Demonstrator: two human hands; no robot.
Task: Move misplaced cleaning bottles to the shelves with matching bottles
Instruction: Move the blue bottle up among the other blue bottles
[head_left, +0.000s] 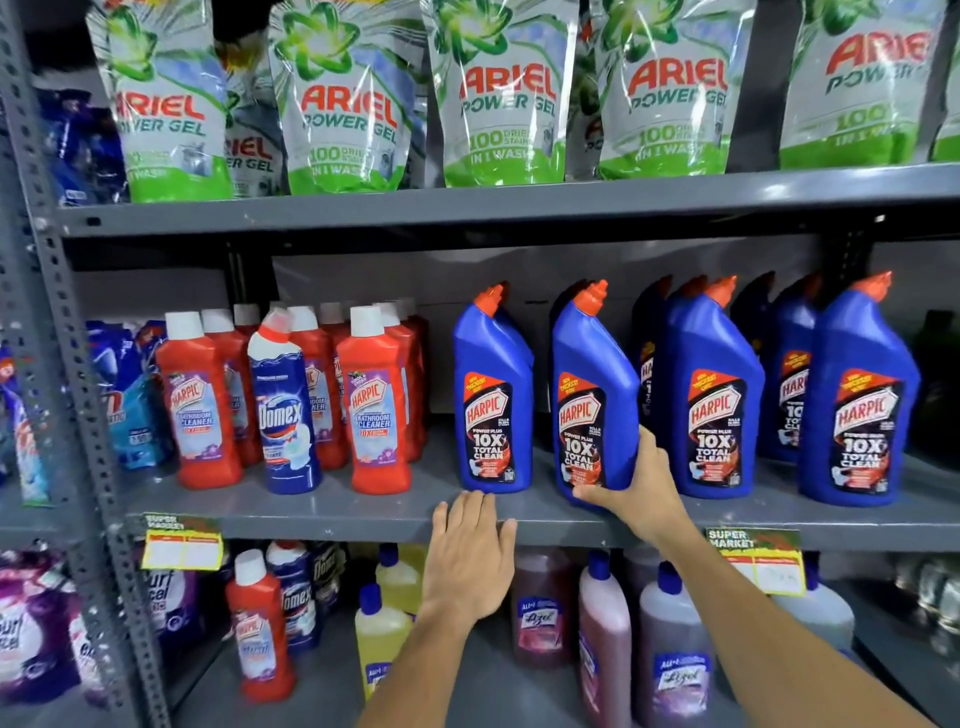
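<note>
My right hand (636, 486) grips the lower right side of a blue Harpic bottle (589, 395), which leans slightly on the middle shelf (363, 512). More blue Harpic bottles stand beside it, one to its left (492, 395) and several to its right (711, 395). My left hand (467, 556) is flat and empty, fingertips at the shelf's front edge below the left blue bottle. Farther left, a blue Domex bottle (284, 405) stands among red Harpic bathroom cleaner bottles (200, 400). On the lower shelf, a red Harpic bottle (260, 629) stands beside Domex bottles (298, 597).
Ariel Power Gel pouches (353, 98) fill the top shelf. Yellow (382, 639) and purple Lizol bottles (672, 644) stand on the lower shelf. A grey perforated upright (67, 332) bounds the left side, with detergent packs beyond it. Yellow price tags (182, 543) hang on the shelf edge.
</note>
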